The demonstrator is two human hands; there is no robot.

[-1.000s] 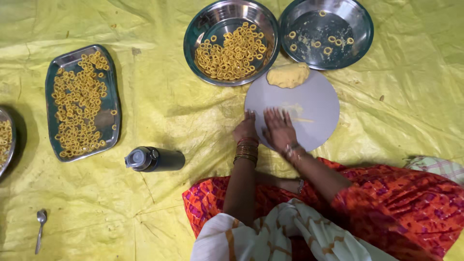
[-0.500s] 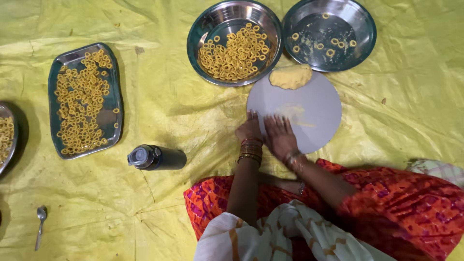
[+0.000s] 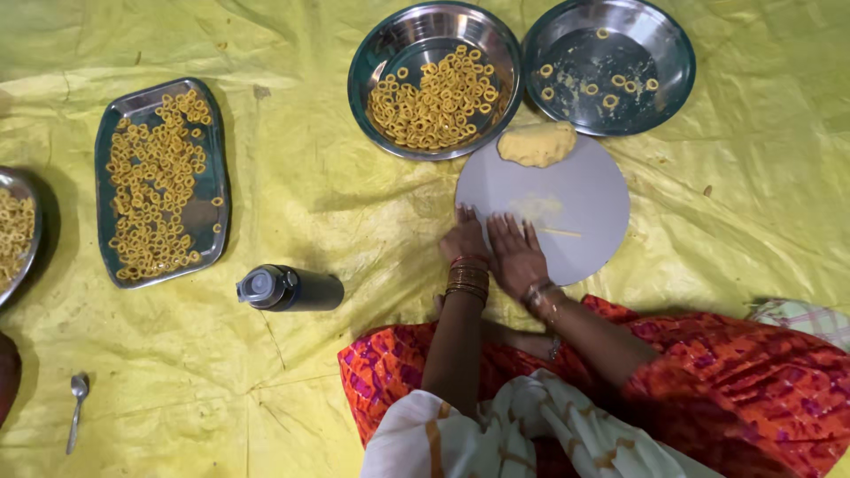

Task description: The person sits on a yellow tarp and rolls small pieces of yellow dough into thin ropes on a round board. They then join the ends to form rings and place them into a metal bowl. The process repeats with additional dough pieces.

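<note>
Flat and open, the left hand (image 3: 465, 241) and right hand (image 3: 516, 255) press on the grey round board (image 3: 584, 190), gripping nothing; a thin dough strand (image 3: 560, 233) lies just beside the right fingers. Judged step: rolling; next calls for light, even pressure. Soft yellow dough lump (image 3: 537, 143) sits on the board's far edge, near a shiny steel bowl (image 3: 382, 51) of small rings.

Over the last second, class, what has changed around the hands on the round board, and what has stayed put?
Little moved. Both hands, left and right, lie flat at the board's near edge as before, sliding only slightly; a thin dough strip now shows beside the right hand. The dough lump, bowls, tray, flask and spoon stayed put.
</note>
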